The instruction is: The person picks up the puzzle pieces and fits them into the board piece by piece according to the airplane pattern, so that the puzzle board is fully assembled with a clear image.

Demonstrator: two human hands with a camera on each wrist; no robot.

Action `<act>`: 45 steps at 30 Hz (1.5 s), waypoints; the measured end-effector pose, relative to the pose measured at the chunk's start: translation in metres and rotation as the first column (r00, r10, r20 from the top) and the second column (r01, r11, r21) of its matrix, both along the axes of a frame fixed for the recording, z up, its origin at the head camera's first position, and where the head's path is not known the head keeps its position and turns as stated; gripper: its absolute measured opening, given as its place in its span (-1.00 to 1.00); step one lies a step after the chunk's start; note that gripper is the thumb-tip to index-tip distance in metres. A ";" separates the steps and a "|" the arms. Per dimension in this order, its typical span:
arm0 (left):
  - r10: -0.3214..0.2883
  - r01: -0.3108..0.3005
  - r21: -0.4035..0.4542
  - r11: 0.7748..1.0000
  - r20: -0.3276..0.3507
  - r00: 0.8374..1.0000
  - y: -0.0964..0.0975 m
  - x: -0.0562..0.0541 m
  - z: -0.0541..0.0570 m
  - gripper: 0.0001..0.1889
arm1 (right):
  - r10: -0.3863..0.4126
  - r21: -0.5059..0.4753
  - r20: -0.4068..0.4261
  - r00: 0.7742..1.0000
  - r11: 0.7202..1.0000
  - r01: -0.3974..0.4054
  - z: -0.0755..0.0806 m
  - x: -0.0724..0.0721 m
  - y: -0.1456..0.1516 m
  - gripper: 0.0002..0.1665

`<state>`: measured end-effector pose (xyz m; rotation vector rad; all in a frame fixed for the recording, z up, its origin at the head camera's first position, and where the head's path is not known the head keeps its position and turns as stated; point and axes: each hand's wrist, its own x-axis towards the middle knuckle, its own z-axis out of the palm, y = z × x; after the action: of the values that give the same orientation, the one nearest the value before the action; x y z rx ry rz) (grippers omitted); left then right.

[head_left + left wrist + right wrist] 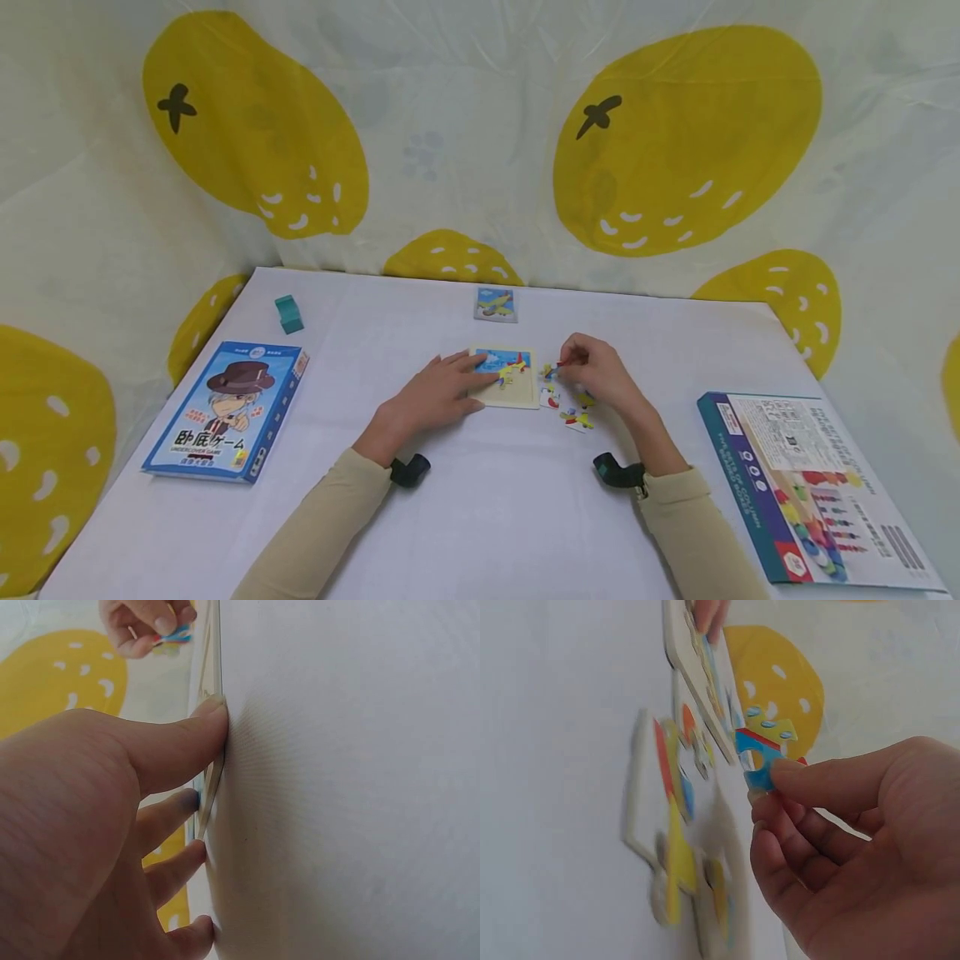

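My left hand rests on the left side of a shallow wooden jigsaw tray, fingers spread. In the left wrist view its thumb presses the tray's near edge. Blue sky pieces and red-and-yellow airplane parts lie in the tray's upper part; bare wood shows below. Just right of the tray, my right hand pinches a jigsaw piece, blue with red and yellow, between thumb and fingers, raised off the table. Several loose jigsaw pieces lie beneath and beside that hand, some overlapping.
Behind the tray lies a small airplane picture. A blue game box lies at the left, with a teal block beyond it. At the right lies a larger game box. A fruit-patterned curtain hangs behind the table.
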<state>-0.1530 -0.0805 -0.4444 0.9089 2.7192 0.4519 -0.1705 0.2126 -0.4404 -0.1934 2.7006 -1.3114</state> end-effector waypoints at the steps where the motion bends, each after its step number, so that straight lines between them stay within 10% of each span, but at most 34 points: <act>1: -0.001 0.001 -0.001 1.000 0.001 1.000 0.000 0.000 0.000 -0.44 | 0.000 -0.003 -0.001 1.000 1.000 0.000 -0.001 0.000 -0.003 -0.88; 45: -0.007 0.007 0.027 1.000 -0.012 1.000 -0.001 -0.003 -0.004 -0.44 | -0.118 0.111 -0.067 0.991 0.986 0.125 -0.006 0.008 -0.064 -0.95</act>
<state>-0.1556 -0.0814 -0.4485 0.9304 2.7262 0.4847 -0.1621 0.1487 -0.4464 -0.0569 2.8702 -1.1931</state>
